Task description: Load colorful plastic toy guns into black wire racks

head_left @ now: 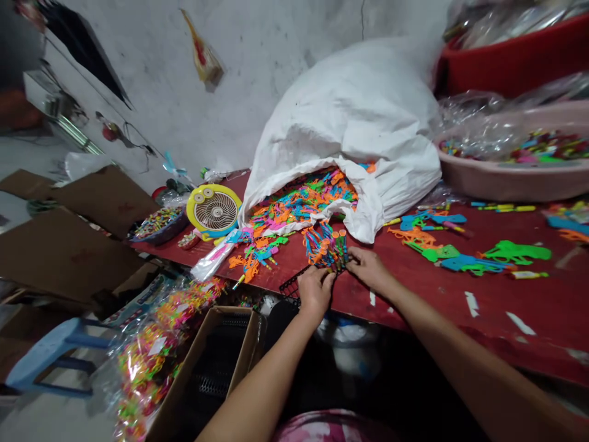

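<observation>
On the bench (437, 288), bunched colourful toys (324, 242) stand between left hand (316, 288) and right hand (368, 268), whether the bent fingers (355, 253) pinch I can't tell, the black strip (289, 284) bare leftward and plenty more filling the sack (350, 104).

small toys (324, 244): smooth plastic; slotted strip (291, 285): matt plastic; sack (343, 104): creased, matt, cloth-like; fan (216, 210): glossy plastic; tabletop (414, 301): scuffed, matt; carton (247, 350): matt cardboard; wall (280, 37): rough, plaster-like.

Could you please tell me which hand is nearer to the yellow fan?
The left hand. It is to the right of the yellow fan, at the near side of the colorful bundle; the right hand is farther right, beside the bundle's right side.
</observation>
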### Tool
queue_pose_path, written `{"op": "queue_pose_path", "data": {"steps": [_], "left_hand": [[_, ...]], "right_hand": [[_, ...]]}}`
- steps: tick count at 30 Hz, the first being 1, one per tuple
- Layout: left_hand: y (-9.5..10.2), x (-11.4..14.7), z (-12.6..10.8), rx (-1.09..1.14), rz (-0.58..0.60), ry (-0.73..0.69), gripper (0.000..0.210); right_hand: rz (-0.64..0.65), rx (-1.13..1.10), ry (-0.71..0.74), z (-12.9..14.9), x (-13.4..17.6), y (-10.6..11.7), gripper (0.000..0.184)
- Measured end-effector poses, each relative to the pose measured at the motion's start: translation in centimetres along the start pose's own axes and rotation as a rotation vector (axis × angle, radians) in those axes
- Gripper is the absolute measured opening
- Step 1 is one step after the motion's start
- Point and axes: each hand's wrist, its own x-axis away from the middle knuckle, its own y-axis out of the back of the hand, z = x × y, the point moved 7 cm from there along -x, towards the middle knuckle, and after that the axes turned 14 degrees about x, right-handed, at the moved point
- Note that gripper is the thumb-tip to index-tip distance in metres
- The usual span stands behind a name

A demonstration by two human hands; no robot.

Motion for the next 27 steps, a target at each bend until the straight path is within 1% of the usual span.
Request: {"op": "queue_pose_path", "data": {"steps": [1,3,6,7,8,10,12,14,16,19,22,23,25,27], "left_hand": [[0.5,0.2,0.0,0.028,0.005,-0.014,0.015],[1.9,0.8,0.4,0.017,-0.023,-0.057,0.020],[4.4,1.9,2.2,-0.121,-0.115,-0.079,0.026],[4.9,2.2,3.0,-0.147,-0.113,-0.075,0.029],[5.0,2.4,3.7,-0.157,-0.079,-0.075,0.031],[4.7,2.7,4.5,-0.156,0.000,-0.081,0.036],[4.2,3.1,4.4,-0.162,0.045,-0.087,0.038],[3.7,3.7,3.3,-0.185,0.053,-0.082,0.039],[3.0,4.3,1.7,-0.195,0.077,-0.080,0.039],[1.7,5.0,-0.6,-0.181,0.156,-0.087,0.035],[0.3,5.3,-2.1,-0.218,0.251,-0.118,0.035],[-0.1,5.3,-2.5,-0.247,0.267,-0.143,0.036],[-0.7,5.3,-3.1,-0.289,0.261,-0.216,0.040],[-1.2,5.2,-3.2,-0.277,0.229,-0.303,0.043]], "right_hand": [[-0.004,0.000,0.002,0.0,0.0,0.1,0.022],[-0.032,-0.004,-0.014,-0.2,0.1,0.3,0.027],[-0.109,-0.017,-0.114,-1.2,0.7,0.7,0.042],[-0.142,-0.023,-0.161,-1.6,1.1,0.8,0.047],[-0.178,-0.030,-0.204,-1.9,1.6,0.7,0.052],[-0.249,-0.044,-0.248,-2.1,2.8,0.3,0.058],[-0.291,-0.049,-0.226,-1.7,3.8,-0.5,0.064],[-0.298,-0.030,-0.179,-1.2,4.4,-1.3,0.068],[-0.293,0.002,-0.145,-0.8,4.5,-1.7,0.070],[-0.252,0.020,-0.111,-0.6,3.7,-1.4,0.073],[-0.180,0.008,-0.073,-0.5,2.2,-0.7,0.073],[-0.157,-0.009,-0.058,-0.4,1.6,-0.5,0.072],[-0.107,-0.051,-0.027,-0.2,0.5,-0.2,0.070],[-0.070,-0.069,-0.012,-0.1,-0.2,0.1,0.069]]}}
